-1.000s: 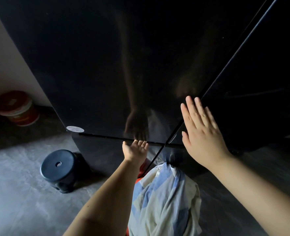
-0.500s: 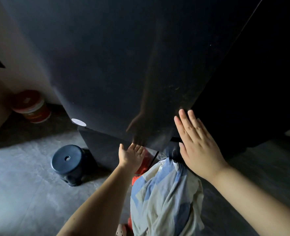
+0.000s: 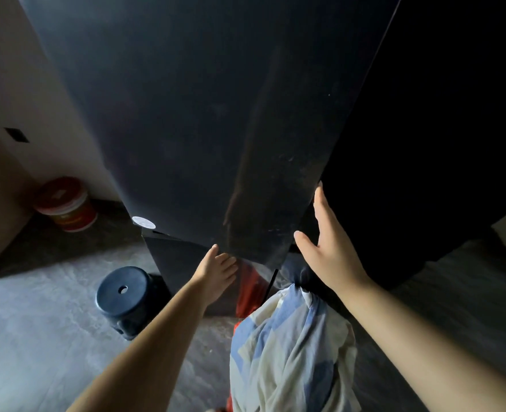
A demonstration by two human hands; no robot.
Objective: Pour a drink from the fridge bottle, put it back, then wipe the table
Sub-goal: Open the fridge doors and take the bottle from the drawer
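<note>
A person stood close against a black fridge in a dim room, both bare forearms reaching forward. Nearest, at 6 o'clock, a loose blue and cream garment [image 3: 290, 346] hung down the person's front.

The left hand [image 3: 216, 269], just left of 6 o'clock, met the bottom edge of the fridge door [image 3: 186, 129]. The thumb lay against that edge and the fingers reached in beneath it; I could not tell whether they hooked round the edge. The right hand [image 3: 332, 248], at 4 o'clock, was spread flat with straight fingers and the thumb held wide, set along the door's right-hand edge and holding nothing.

The glossy door stood swung out from the fridge, filling the view from 6 up to 12 o'clock. Its lower left corner carried a small round white sticker [image 3: 143, 223]. Below it sat a second dark fridge panel [image 3: 174, 260]. From 1 to 4 o'clock everything was black, and where the bottle stood could not be told.

On the grey floor [image 3: 37, 322] at 8 o'clock, a dark blue plastic stool [image 3: 123, 295] stood just beside the fridge's base. Farther off, at 9 o'clock, a red and white bucket [image 3: 67, 205] sat against the pale wall [image 3: 22, 84].
</note>
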